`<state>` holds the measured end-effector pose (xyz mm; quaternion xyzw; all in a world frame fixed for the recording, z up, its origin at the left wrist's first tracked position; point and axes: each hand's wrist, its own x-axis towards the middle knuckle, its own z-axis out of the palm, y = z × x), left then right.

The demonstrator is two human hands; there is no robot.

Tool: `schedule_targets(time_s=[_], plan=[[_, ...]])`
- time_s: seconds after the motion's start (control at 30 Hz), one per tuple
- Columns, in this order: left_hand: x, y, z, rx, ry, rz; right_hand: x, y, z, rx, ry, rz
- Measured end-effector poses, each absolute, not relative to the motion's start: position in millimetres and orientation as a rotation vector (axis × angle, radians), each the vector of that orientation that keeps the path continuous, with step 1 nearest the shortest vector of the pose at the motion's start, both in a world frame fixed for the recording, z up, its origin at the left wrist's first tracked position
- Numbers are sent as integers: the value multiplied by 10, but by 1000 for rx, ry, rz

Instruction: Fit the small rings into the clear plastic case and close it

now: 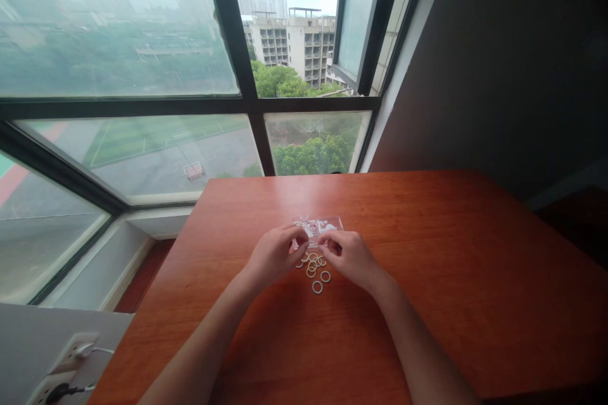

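Observation:
My left hand [277, 252] and my right hand [352, 255] come together over the middle of the table, thumbs and fingertips pinched. A small gap lies between them. Whatever the fingertips hold is too small to make out. Just behind them lies a clear plastic piece [335, 223], flat and roughly rectangular, with small pale parts on its left side; my fingers cover its near edge. Several pale rings [311, 271] lie loosely bunched on the table below my hands, some overlapping. Nearest to me, one ring [317, 287] sits apart from the bunch.
The reddish-brown wooden table [456, 278] reaches up to the windows. One window pane [356, 25] stands open at the upper right. A dark wall [489, 76] rises on the right. At the lower left, wall sockets [75, 352] hold plugs with cables.

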<state>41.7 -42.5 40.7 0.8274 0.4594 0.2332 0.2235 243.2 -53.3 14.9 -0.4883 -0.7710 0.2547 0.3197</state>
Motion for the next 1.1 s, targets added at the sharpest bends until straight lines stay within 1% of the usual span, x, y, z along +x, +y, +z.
schedule_targets(time_s=[0.1, 0.23, 0.47, 0.87, 1.1], plan=[[327, -381, 416, 2332, 1399, 673, 2454, -548, 170, -1337, -2075, 707], [241, -337, 389, 2362, 1521, 628, 2503, -595, 220, -1377, -2225, 842], [218, -322, 371, 2377, 1551, 599, 2540, -619, 214, -1410, -2334, 899], [254, -350, 401, 2381, 1474, 649, 2469, -647, 161, -1411, -2429, 805], [318, -377, 444, 2267, 1349, 708, 2458, -599, 205, -1397, -2263, 748]])
